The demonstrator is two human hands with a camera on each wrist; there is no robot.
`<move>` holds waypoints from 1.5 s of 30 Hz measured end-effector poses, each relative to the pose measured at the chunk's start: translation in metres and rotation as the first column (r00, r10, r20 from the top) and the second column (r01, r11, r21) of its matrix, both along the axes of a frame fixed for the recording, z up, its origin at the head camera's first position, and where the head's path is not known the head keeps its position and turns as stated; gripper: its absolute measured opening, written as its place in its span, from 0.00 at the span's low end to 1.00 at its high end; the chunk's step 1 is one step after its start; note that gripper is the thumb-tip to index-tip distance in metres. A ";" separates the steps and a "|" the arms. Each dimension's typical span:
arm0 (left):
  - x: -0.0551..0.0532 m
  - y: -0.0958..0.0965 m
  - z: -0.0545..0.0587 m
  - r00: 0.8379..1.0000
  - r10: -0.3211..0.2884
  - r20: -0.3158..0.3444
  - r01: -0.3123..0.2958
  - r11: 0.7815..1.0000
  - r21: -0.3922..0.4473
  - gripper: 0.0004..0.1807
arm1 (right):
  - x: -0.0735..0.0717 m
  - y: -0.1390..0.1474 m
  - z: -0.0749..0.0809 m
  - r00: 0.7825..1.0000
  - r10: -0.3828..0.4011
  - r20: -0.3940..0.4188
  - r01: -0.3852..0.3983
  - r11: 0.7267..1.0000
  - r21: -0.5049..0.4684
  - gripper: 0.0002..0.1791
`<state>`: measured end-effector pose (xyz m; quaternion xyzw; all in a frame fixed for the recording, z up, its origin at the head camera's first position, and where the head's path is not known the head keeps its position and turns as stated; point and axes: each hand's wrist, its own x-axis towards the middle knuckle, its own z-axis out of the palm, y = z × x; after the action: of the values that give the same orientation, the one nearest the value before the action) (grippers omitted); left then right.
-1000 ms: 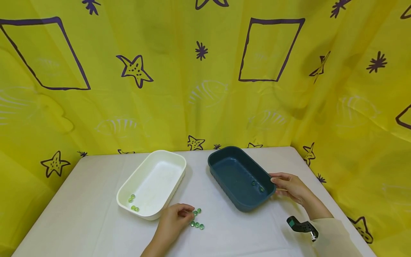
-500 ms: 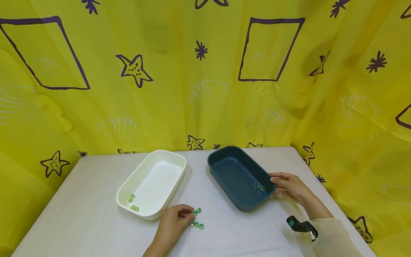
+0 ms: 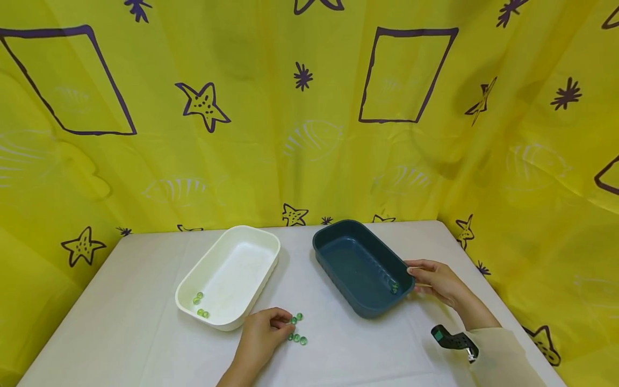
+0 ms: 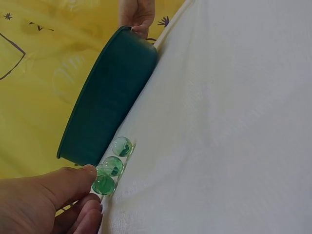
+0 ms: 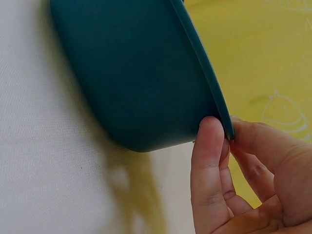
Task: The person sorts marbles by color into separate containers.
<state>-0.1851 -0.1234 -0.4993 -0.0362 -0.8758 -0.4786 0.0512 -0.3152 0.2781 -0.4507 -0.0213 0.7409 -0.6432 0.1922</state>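
My right hand point(image 3: 439, 283) grips the near right rim of a dark teal bin point(image 3: 338, 279); in the right wrist view the thumb point(image 5: 253, 134) and a finger point(image 5: 208, 146) pinch that rim from both sides. Two green marbles point(image 3: 394, 288) lie close together inside, by the gripped corner. On the cloth, my left hand point(image 3: 261, 336) has its thumb and fingers bent beside several green glass marbles point(image 3: 303, 341). In the left wrist view the thumb tip meets the nearest marble point(image 4: 104, 185) in outline. Whether a marble is pinched there, I cannot tell.
A white bin point(image 3: 242, 274) stands left of the teal one, with several yellow-green marbles point(image 3: 203, 313) at its near end. Both bins sit on a white-covered table point(image 3: 145, 290). A yellow patterned curtain point(image 3: 261, 161) encloses the back and sides.
The two marbles in the teal bin have rolled towards the corner that my right hand grips, ending close together. Both hands stay almost still, as do the loose marbles on the cloth.
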 end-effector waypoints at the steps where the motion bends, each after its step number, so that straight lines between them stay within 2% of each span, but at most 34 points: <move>1: 0.000 0.000 0.000 1.000 0.002 0.000 -0.002 1.000 -0.001 0.08 | 0.000 0.000 0.000 1.000 -0.002 0.000 0.002 1.000 -0.001 0.11; 12: 0.000 0.003 0.000 0.999 0.032 0.005 -0.032 0.999 0.006 0.06 | 0.001 0.001 0.000 1.000 0.016 0.009 -0.016 1.000 -0.022 0.11; 34: -0.003 0.001 -0.001 1.000 0.019 0.007 -0.019 1.000 -0.016 0.04 | 0.001 0.000 0.002 1.000 0.008 0.013 -0.007 1.000 -0.010 0.12; 41: -0.002 0.000 0.000 1.000 0.021 0.006 -0.021 1.000 -0.003 0.05 | 0.001 0.000 0.002 1.000 0.016 0.013 -0.016 1.000 -0.026 0.12; 45: -0.003 -0.001 0.000 1.000 0.023 0.019 -0.023 0.999 0.032 0.05 | 0.001 0.000 0.002 1.000 0.012 0.014 -0.012 1.000 -0.020 0.13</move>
<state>-0.1877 -0.1241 -0.4993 -0.0208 -0.8689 -0.4921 0.0492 -0.3144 0.2777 -0.4491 -0.0230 0.7327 -0.6498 0.2010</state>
